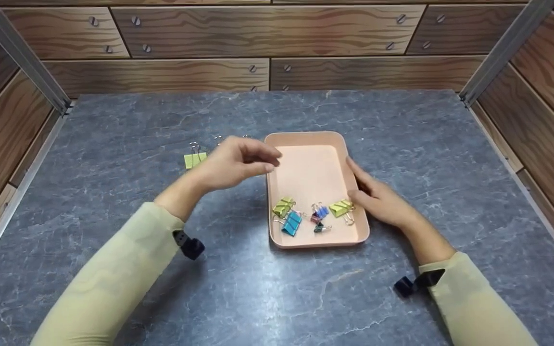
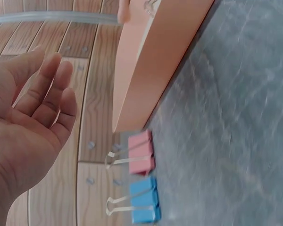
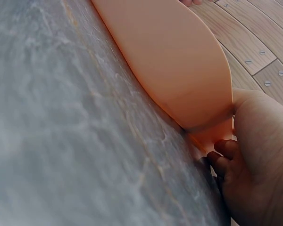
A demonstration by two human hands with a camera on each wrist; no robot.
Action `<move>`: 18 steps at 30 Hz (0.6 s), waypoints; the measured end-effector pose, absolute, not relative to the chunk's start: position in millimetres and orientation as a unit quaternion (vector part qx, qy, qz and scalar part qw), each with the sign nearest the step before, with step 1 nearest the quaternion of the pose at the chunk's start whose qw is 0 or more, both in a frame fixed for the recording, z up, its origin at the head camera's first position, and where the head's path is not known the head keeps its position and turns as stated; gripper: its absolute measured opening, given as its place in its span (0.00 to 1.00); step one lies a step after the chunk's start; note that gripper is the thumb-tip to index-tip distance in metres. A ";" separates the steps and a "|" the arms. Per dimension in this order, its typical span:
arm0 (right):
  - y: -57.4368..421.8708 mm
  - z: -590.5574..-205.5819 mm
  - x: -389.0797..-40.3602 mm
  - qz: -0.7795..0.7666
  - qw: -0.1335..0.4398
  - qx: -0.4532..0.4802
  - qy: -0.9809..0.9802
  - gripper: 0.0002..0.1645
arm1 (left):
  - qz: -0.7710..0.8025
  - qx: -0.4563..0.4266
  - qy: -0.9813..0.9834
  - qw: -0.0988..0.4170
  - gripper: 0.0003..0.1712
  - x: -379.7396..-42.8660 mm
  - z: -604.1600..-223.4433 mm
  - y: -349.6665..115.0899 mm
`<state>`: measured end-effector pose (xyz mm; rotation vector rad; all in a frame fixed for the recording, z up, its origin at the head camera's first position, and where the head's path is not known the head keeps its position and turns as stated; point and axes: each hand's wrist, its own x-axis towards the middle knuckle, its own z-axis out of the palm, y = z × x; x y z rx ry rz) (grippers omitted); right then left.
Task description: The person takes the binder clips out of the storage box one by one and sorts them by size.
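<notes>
Likely between transfers: left hand (image 1: 231, 166) empty, fingers loosely curved; right hand (image 1: 380, 201) pinches peach, rectangular, plastic-looking tray (image 1: 310, 168). Next probably requires left-hand pinching.

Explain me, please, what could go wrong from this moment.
The left hand could knock over the lime-green binder clip standing near it. If the right hand, holding the peach tray, tilts it, the teal binder clip lying inside may slide.

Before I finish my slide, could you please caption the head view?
The left hand hovers near a peach tray of binder clips while the right hand holds the tray's side.
</notes>
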<state>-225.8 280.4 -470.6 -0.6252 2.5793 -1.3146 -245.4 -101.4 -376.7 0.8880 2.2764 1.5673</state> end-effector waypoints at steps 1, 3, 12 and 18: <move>280.3 -470.6 -225.8 -0.442 0.090 -0.210 0.867 0.44 | 0.532 0.309 0.779 0.123 0.15 -245.0 -378.3 -98.2; 280.0 -470.7 -225.8 -0.442 0.090 -0.209 0.868 0.44 | 0.528 0.316 0.777 0.134 0.15 -244.4 -381.1 -92.1; 279.8 -471.6 -225.2 -0.450 0.091 -0.212 0.863 0.45 | 0.505 0.343 0.772 0.179 0.15 -242.6 -393.3 -73.0; 280.7 -472.0 -225.5 -0.450 0.087 -0.216 0.862 0.44 | 0.476 0.363 0.774 0.205 0.16 -244.1 -400.4 -67.9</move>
